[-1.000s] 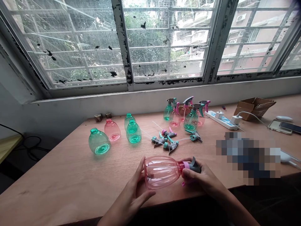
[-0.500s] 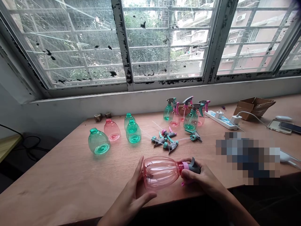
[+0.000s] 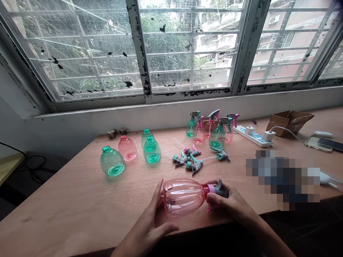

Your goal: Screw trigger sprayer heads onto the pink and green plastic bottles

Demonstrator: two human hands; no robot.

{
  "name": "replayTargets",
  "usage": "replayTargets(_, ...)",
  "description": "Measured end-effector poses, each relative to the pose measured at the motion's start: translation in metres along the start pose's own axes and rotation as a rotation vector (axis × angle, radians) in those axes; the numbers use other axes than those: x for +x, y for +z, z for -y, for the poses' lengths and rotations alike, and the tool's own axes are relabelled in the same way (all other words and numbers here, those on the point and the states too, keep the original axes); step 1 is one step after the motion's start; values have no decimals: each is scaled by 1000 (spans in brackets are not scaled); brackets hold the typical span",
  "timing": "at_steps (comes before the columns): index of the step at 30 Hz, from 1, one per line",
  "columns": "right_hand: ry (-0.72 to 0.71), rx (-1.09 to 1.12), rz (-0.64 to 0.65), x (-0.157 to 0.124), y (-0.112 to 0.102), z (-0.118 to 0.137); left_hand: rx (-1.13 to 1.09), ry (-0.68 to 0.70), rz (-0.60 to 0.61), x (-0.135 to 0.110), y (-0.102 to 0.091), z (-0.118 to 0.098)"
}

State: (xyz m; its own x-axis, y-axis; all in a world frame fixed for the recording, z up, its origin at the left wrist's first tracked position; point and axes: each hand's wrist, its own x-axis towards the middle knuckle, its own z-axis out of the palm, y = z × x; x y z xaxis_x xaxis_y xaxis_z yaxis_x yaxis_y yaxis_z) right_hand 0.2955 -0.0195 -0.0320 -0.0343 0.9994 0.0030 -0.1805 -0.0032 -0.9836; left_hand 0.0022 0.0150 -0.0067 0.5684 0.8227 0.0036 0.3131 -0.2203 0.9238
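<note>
A clear pink spray bottle (image 3: 183,198) lies sideways above the table's front edge, its base to the left. My right hand (image 3: 225,200) grips it at the pink collar and grey spray head (image 3: 221,189). Around the base, my left hand (image 3: 154,217) is spread, with its thumb stretched out below and apart from the bottle; some of its fingers are hidden behind the plastic. Past my hands lie several loose spray heads with thin tubes, among them a grey and teal one (image 3: 195,165) and a pink one (image 3: 192,151).
To the left stand open-topped bottles: green ones (image 3: 112,161) and a pink one (image 3: 128,147). Several bottles with spray heads (image 3: 217,136) are grouped at the back. Further right are a power strip (image 3: 252,136), a cardboard box (image 3: 289,123), phones (image 3: 331,144) and a blurred patch.
Both hands stay in nearly the same place. The pink bottle's body has turned or tilted very slightly; nothing else has visibly moved.
</note>
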Motion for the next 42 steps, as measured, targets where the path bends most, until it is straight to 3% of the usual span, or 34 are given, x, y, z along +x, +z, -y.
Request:
replayTargets(3,-2,-1,7,0,0,-1,-43,-49,9,-1,-2,4)
replayTargets(11,10,32,-9,2,0,0,32,29,-9,1,0,2)
replayTargets(18,0,8,7,0,0,0,15,-39,-26,0,1,0)
replayTargets(22,3,3,-3,0,0,0,56,-11,-55,0,2,1)
replayTargets(27,6,15,-3,1,1,0,37,5,9,1,1,1)
replayTargets(34,10,9,-6,0,0,1,35,-23,-41,1,0,4)
replayTargets(42,4,12,5,-1,0,0,23,38,26,0,1,4)
